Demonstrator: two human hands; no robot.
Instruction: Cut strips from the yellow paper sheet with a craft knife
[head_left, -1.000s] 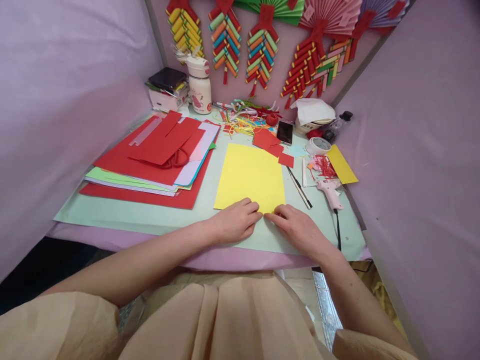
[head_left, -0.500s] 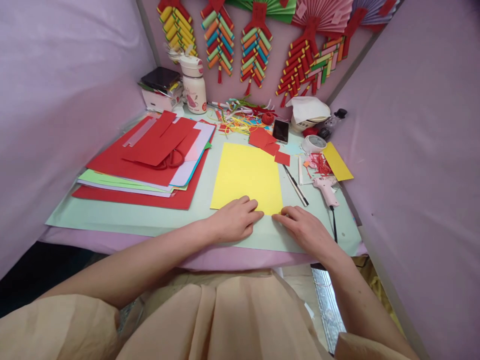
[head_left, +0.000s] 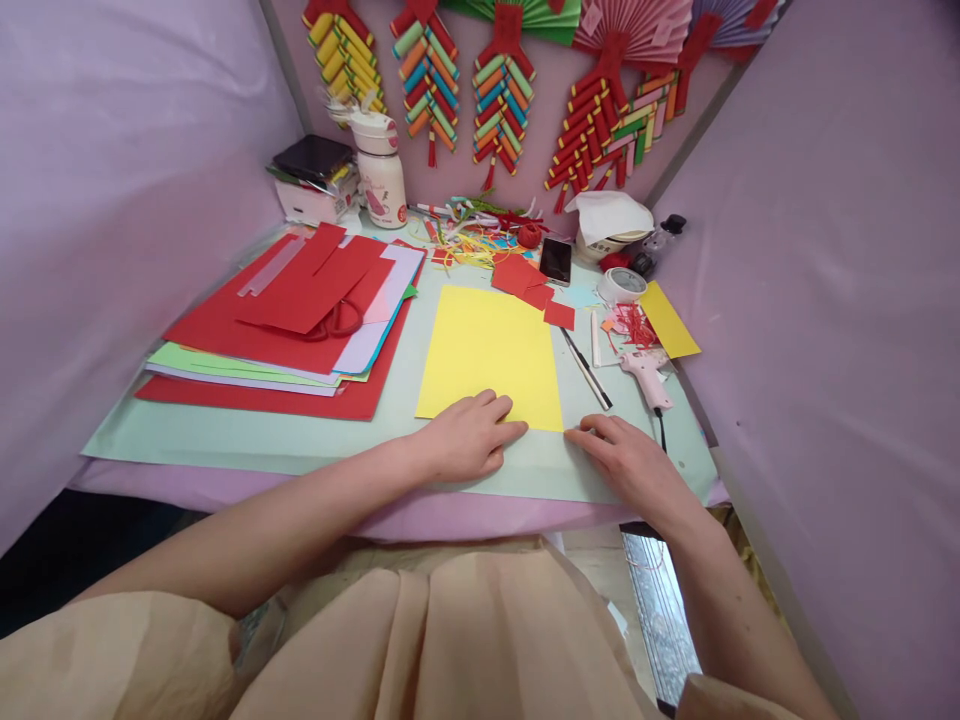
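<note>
A sheet of yellow paper lies flat on the pale green table top. My left hand rests over its near edge, fingers loosely bent and fingertips pressing on the paper. Just off the sheet's near right corner is my right hand, its fingers bent and slightly apart; the fingertips are at the corner, and I cannot tell whether they touch it. A black and white pen lies to the right of the sheet. Small red paper pieces sit by its far right corner.
Stacked coloured paper with red-handled scissors fills the left. Rearward stand a white bottle, yellow paper strips, a phone and a bowl. A tape roll and glue gun are right.
My right hand has slid a little to the right along the near edge, uncovering the yellow sheet's corner. My left hand stays put on the paper. The view has shifted slightly.
</note>
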